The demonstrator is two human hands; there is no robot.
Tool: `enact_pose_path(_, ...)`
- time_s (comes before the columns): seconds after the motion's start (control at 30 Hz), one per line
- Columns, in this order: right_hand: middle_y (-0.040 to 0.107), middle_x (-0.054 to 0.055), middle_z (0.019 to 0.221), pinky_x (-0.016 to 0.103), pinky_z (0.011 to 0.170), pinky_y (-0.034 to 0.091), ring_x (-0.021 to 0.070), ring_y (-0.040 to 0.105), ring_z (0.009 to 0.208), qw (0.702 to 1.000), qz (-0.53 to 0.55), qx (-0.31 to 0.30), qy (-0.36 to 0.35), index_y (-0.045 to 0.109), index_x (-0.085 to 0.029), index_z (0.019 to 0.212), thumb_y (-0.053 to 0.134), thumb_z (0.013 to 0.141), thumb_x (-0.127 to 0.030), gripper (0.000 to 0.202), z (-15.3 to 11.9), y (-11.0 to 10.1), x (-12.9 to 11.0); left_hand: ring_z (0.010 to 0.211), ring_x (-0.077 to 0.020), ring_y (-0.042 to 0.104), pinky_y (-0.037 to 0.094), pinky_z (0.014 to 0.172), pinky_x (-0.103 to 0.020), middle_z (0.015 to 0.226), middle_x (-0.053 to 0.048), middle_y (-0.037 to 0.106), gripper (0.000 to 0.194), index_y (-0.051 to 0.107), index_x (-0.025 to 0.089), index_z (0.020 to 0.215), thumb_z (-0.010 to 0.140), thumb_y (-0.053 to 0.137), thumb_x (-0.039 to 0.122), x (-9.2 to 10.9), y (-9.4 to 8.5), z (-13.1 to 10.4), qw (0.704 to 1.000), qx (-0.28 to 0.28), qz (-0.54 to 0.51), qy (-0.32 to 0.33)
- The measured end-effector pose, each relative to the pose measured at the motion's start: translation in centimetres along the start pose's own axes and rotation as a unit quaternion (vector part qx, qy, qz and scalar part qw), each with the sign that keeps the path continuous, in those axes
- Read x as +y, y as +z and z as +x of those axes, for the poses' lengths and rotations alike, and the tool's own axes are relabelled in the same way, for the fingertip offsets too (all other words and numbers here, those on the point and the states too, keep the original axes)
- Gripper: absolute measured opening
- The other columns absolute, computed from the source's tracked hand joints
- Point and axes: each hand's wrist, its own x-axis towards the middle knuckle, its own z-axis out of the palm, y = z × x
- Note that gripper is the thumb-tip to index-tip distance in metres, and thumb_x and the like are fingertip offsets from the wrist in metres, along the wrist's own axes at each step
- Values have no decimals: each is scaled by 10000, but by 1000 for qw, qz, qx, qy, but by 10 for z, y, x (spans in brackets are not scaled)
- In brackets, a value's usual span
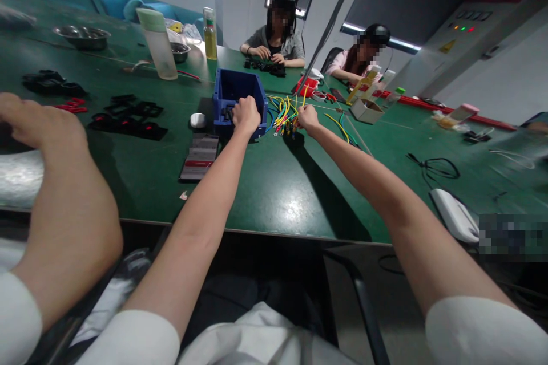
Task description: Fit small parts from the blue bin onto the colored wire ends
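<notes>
My left hand (247,116) reaches over the front rim of a blue plastic bin (240,81), its fingers curled around something I cannot make out. Small dark parts (229,113) lie in the bin beside it. To the right, my right hand (308,118) is closed at the edge of a bundle of yellow, green and blue wires (282,111) with metal terminals. A yellow wire (305,94) rises from its fingers. Left of the bin are a white earbud-like case (197,120) and a phone-like device (200,158).
Another person's arm (71,182) extends over the table (265,182) at the left, near black parts (128,120). Two people sit across the table. A tall bottle (158,48), metal bowls (83,37), a small box (367,110) and a white device (454,215) also stand or lie there.
</notes>
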Motion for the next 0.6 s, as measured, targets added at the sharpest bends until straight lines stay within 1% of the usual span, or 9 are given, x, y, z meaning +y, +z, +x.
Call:
enact_pose_path(0.1, 627, 41, 719, 369, 648, 532, 205, 617, 586, 986, 160, -12, 49, 457, -176, 1232, 394, 1006, -416, 335, -18, -3, -2, 1241, -383, 543, 401, 1024, -462, 1304, -188, 612, 446, 618, 170, 1307, 904, 452, 265, 0, 0, 1, 1000, -12, -5, -3)
enact_pose_path(0.2, 553, -42, 679, 314, 560, 497, 141, 509, 481, 957, 285, -38, 34, 364, -229, 1208, 478, 968, -387, 309, -48, -5, -3, 1260, -399, 525, 384, 1041, -476, 1330, -195, 593, 474, 596, 182, 1341, 903, 483, 325, 0, 1, 3, 1000, -19, -6, -8)
enact_pose_path(0.23, 527, -65, 677, 290, 541, 483, 125, 485, 472, 944, 325, -46, 23, 346, -246, 1190, 538, 932, -380, 348, -59, -7, -3, 1258, -403, 527, 384, 1039, -479, 1333, -197, 590, 471, 599, 184, 1337, 902, 487, 326, 0, 1, 3, 1000, -19, -5, -9)
enact_pose_path(0.33, 512, -87, 748, 260, 568, 498, 110, 542, 558, 897, 429, -104, -7, 334, -281, 1126, 746, 742, -367, 570, -96, -12, -1, 1252, -408, 534, 388, 1035, -488, 1328, -192, 592, 471, 603, 201, 1336, 890, 515, 323, 1, 1, 2, 1000, -15, -2, -11)
enact_pose_path(0.37, 522, -83, 776, 263, 587, 509, 112, 565, 592, 885, 452, -113, -15, 344, -282, 1102, 768, 703, -365, 588, -107, -13, 0, 1254, -408, 532, 390, 1036, -491, 1321, -188, 597, 483, 597, 207, 1345, 881, 529, 325, 2, 1, 2, 1000, -14, -1, -12)
enact_pose_path(0.4, 526, -78, 784, 268, 605, 516, 115, 579, 615, 877, 467, -114, -25, 362, -279, 1079, 766, 699, -373, 562, -117, -13, 2, 1256, -406, 531, 394, 1036, -494, 1309, -184, 605, 499, 590, 210, 1353, 871, 542, 327, 2, 1, 1, 1000, -11, 1, -13)
enact_pose_path(0.47, 536, -69, 756, 273, 630, 513, 118, 582, 627, 873, 477, -84, -52, 406, -267, 1031, 719, 753, -404, 441, -131, -12, 8, 1251, -398, 534, 410, 1030, -498, 1266, -180, 630, 515, 592, 206, 1348, 849, 559, 325, 3, 1, 0, 1000, -2, 7, -13)
enact_pose_path(0.5, 550, -59, 759, 276, 647, 512, 117, 584, 636, 875, 477, -57, -62, 426, -261, 1003, 693, 781, -416, 381, -135, -10, 12, 1243, -394, 540, 418, 1025, -499, 1243, -179, 640, 506, 606, 203, 1329, 839, 563, 321, 3, 1, -1, 1000, 5, 9, -10)
enact_pose_path(0.6, 580, -34, 810, 288, 681, 515, 122, 607, 681, 873, 482, 32, -57, 448, -253, 941, 658, 809, -439, 310, -136, -3, 24, 1214, -396, 560, 427, 1015, -515, 1212, -180, 649, 426, 669, 203, 1218, 815, 577, 304, 1, 3, 0, 1000, 27, -1, 1)
